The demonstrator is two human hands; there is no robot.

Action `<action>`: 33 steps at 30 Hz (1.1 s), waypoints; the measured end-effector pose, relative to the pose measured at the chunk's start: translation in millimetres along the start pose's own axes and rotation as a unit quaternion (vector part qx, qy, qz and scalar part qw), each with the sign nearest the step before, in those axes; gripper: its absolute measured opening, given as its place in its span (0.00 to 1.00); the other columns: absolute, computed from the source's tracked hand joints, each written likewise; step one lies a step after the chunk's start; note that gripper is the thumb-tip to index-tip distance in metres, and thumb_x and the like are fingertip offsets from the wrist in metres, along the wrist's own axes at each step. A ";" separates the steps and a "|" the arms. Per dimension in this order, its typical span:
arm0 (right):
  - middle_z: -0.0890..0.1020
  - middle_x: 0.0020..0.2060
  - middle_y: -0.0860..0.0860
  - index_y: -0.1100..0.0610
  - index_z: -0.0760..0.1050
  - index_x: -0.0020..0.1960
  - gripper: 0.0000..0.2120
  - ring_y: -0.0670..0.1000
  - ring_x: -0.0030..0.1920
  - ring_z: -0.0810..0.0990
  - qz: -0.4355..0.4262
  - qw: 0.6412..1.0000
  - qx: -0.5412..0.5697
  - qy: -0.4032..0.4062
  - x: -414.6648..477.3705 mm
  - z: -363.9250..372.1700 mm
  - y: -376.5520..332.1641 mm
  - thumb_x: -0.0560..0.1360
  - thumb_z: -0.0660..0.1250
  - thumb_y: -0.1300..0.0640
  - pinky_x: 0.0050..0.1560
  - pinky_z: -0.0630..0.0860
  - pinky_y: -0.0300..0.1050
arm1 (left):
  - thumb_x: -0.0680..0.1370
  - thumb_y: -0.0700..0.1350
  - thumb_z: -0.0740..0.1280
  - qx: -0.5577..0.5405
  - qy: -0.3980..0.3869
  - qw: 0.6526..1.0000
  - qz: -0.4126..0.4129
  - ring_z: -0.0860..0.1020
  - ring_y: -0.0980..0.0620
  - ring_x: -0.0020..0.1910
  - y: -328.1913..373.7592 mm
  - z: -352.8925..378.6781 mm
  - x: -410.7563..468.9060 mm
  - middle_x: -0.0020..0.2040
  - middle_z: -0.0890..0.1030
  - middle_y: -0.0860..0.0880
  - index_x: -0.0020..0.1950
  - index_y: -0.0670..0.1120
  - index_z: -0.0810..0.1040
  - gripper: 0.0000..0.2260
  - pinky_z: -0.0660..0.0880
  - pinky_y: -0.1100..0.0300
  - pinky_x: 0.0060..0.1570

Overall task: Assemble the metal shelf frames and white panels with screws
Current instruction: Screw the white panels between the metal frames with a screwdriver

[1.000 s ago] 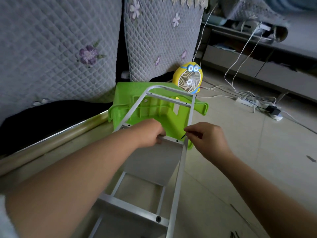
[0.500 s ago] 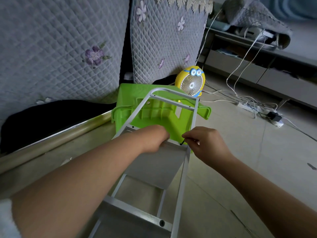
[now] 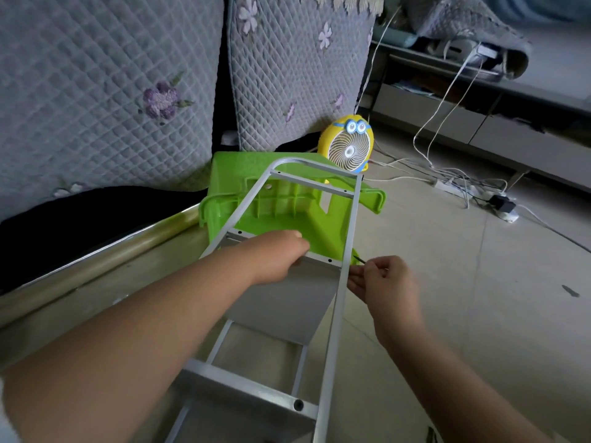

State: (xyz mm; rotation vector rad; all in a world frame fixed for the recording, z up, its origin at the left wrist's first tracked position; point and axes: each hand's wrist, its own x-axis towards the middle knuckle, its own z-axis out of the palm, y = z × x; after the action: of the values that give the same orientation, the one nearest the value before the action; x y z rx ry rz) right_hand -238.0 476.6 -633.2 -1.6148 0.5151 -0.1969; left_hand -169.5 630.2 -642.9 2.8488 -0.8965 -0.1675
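Right grip withdrew, pinching 1 screw | left grip holds 1 panel

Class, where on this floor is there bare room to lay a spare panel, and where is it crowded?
Free: the tiled floor right of the metal frame, short of the cables. Crowded: around the green stool and fan at the frame's far end.

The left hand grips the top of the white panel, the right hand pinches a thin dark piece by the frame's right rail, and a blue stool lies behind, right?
Not quite: the head view shows the stool is green, not blue. The left hand does grip the top of the white panel, and the right hand pinches the thin dark piece by the frame.
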 end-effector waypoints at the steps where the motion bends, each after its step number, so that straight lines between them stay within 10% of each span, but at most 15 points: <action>1: 0.78 0.36 0.56 0.59 0.66 0.38 0.11 0.51 0.37 0.79 0.002 1.000 0.007 0.004 -1.9 1.1 0.0 0.78 0.53 0.67 0.42 0.79 0.45 | 0.77 0.34 0.59 -0.001 0.004 1.000 0.002 0.71 0.47 0.42 -0.8 1.0 0.1 0.43 0.66 0.49 0.46 0.42 0.72 0.05 0.61 0.59 0.38; 8: 0.79 0.39 0.57 0.59 0.65 0.39 0.11 0.55 0.45 0.80 0.051 0.994 0.098 0.021 -14.6 6.1 5.4 0.78 0.53 0.68 0.44 0.77 0.42 | 0.80 0.40 0.58 -0.009 -0.010 1.000 0.005 0.73 0.44 0.49 4.7 -4.6 -2.4 0.50 0.72 0.41 0.46 0.41 0.71 0.06 0.63 0.56 0.42; 13: 0.81 0.42 0.57 0.54 0.66 0.38 0.11 0.58 0.47 0.80 0.027 0.998 0.015 0.047 -10.1 10.2 14.9 0.77 0.55 0.64 0.54 0.76 0.59 | 0.80 0.39 0.57 -0.014 -0.004 1.000 0.002 0.73 0.44 0.48 5.5 -3.1 -2.5 0.45 0.68 0.44 0.45 0.40 0.70 0.06 0.61 0.58 0.40; 20: 0.80 0.43 0.58 0.56 0.65 0.39 0.11 0.54 0.44 0.79 0.047 0.997 0.067 0.007 -8.1 2.7 9.9 0.79 0.53 0.64 0.48 0.76 0.50 | 0.79 0.39 0.60 -0.056 0.001 0.998 -0.009 0.71 0.45 0.44 2.7 -5.3 -5.0 0.38 0.66 0.49 0.35 0.43 0.68 0.11 0.63 0.55 0.41; 27: 0.81 0.44 0.62 0.52 0.66 0.36 0.12 0.62 0.49 0.79 -0.044 0.995 -0.083 0.014 -2.8 -2.2 17.4 0.76 0.57 0.63 0.53 0.74 0.63 | 0.78 0.39 0.62 -0.072 0.023 0.997 -0.010 0.74 0.43 0.51 9.5 -6.7 -0.9 0.50 0.76 0.39 0.52 0.33 0.76 0.10 0.68 0.55 0.50; 33: 0.81 0.40 0.57 0.63 0.78 0.46 0.06 0.58 0.43 0.79 -0.241 0.925 -0.292 -0.036 8.6 -27.7 -3.3 0.75 0.63 0.64 0.39 0.67 0.41 | 0.78 0.41 0.64 -0.064 0.027 0.998 -0.013 0.75 0.43 0.51 10.3 -7.5 1.8 0.50 0.77 0.39 0.54 0.34 0.77 0.11 0.67 0.56 0.47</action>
State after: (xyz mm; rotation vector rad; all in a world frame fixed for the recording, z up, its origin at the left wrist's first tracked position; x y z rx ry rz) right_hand -241.5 448.0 -628.2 -2.3150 0.1024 -0.3727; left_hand -172.6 621.7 -633.8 2.7348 -0.8081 -0.1455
